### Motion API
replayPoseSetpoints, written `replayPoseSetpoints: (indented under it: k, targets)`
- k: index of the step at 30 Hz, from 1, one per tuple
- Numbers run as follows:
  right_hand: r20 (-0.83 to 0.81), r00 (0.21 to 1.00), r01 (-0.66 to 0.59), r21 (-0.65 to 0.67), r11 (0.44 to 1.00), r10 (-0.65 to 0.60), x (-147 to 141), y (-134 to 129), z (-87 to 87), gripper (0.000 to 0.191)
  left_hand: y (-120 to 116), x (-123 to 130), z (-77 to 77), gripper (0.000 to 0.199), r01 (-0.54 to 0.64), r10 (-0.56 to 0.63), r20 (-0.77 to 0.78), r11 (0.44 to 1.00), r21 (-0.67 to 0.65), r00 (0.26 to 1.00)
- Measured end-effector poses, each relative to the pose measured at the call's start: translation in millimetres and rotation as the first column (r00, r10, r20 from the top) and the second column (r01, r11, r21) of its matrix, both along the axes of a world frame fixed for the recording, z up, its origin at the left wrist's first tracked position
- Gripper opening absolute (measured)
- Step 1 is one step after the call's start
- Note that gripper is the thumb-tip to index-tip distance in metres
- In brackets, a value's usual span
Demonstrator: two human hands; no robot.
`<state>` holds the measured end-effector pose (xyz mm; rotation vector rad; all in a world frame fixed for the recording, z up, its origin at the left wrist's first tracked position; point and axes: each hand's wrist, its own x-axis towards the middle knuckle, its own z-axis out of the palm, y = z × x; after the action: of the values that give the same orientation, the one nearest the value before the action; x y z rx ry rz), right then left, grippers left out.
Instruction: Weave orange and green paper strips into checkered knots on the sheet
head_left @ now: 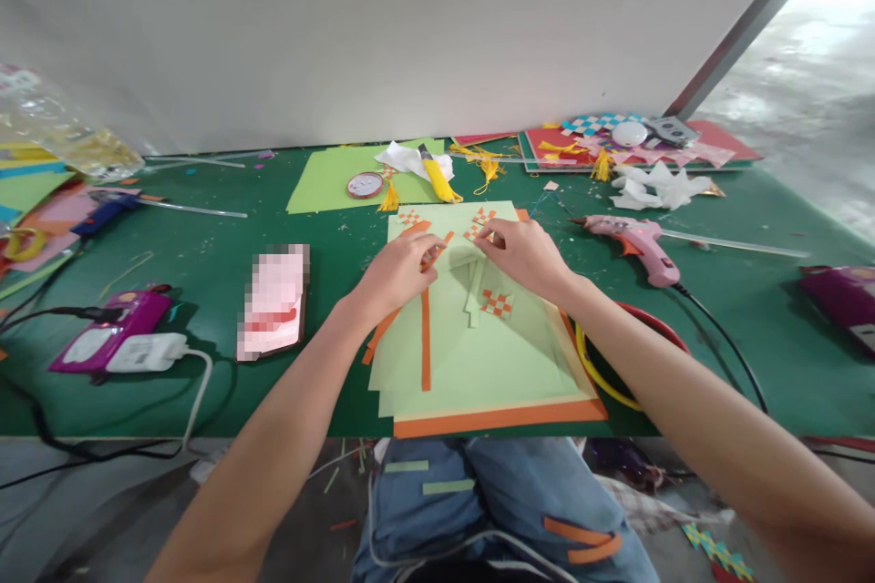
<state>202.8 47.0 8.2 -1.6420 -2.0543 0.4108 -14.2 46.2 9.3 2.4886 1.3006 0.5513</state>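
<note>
Pale green sheets (pixel 506 373) lie stacked on the green table, with orange paper (pixel 499 416) under their near edge. My left hand (pixel 400 271) has its fingers pinched on an orange paper strip over the upper left of the sheets. My right hand (pixel 523 255) is closed at the fingertips beside a small orange-and-green woven piece (pixel 480 220); what it holds is too small to make out. A second woven piece (pixel 497 302) lies below my right hand, next to narrow pale green strips (pixel 473 296). One long orange strip (pixel 426 342) lies below my left hand.
A pink glue gun (pixel 635 246) lies right, near yellow and red rings (pixel 588 364). Left are a phone (pixel 273 302), a purple power strip (pixel 129 328) and a blue glue gun (pixel 106 214). A yellow cutter (pixel 437 173) and a round tin (pixel 365 185) lie behind the sheets.
</note>
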Motion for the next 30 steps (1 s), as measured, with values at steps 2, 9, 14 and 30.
replayPoseSetpoints:
  k: [2, 9, 14, 30]
  targets:
    - [0.016, 1.000, -0.012, 0.004, 1.000, 0.012, -1, -1, 0.2, 0.019, 1, -1, -0.5, 0.038, 0.003, -0.003, 0.014, 1.000, 0.005, 1.000]
    - [0.030, 0.999, -0.025, 0.012, 1.000, 0.024, -1, -1, -0.5, 0.018, 0, 0, 3.2, 0.038, -0.043, 0.045, 0.083, 0.999, -0.029, 0.996]
    - [-0.083, 0.996, -0.032, 0.078, 0.996, 0.039, -2, 0, -0.2, 0.018, 0, 2, 6.1, 0.035, -0.106, 0.141, 0.301, 0.986, -0.129, 0.943]
    - [-0.790, 0.608, -0.406, -0.225, 0.886, 0.078, -5, -1, 10.5, 0.035, -9, 13, 17.9, 0.053, 0.221, 0.218, 0.714, 0.856, -0.467, 0.666]
